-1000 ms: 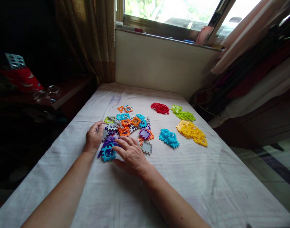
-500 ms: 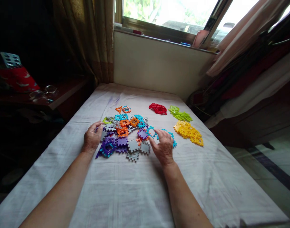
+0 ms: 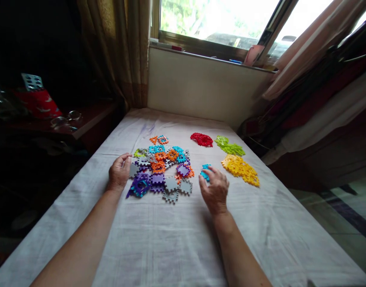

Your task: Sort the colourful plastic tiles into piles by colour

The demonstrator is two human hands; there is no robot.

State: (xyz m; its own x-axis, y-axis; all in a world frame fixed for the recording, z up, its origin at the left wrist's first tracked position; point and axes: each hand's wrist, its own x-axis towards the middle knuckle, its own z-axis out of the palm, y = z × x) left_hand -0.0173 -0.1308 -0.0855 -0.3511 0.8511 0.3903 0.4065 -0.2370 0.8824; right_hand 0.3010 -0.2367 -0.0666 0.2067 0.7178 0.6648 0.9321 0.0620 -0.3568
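Note:
A mixed pile of orange, purple, grey and blue toothed plastic pieces lies mid-table, with a purple piece [image 3: 157, 179] and a grey piece [image 3: 171, 184] near its front. My left hand [image 3: 119, 171] is at the pile's left edge, fingers curled together beside a grey piece [image 3: 133, 170]; what they grip, if anything, is hidden. Right of the pile, my right hand [image 3: 214, 185] hovers over blue pieces [image 3: 205, 172], partly covering them, its fingers bent and thumb apart. Beyond it lie a red heap [image 3: 202, 139], green pieces [image 3: 233, 149] and a yellow heap [image 3: 240, 170].
A white cloth [image 3: 159, 247] covers the table. Glasses [image 3: 60, 122] and a red patterned container [image 3: 43, 104] stand on a dark surface at the left. Clothes [image 3: 317, 103] hang at the right, and a curtain [image 3: 119, 52] hangs at the back left.
My right hand has moved right, away from the pile, and the blue piece by its fingertips is now with the blue pieces under the hand. My left hand stays at the pile's edge.

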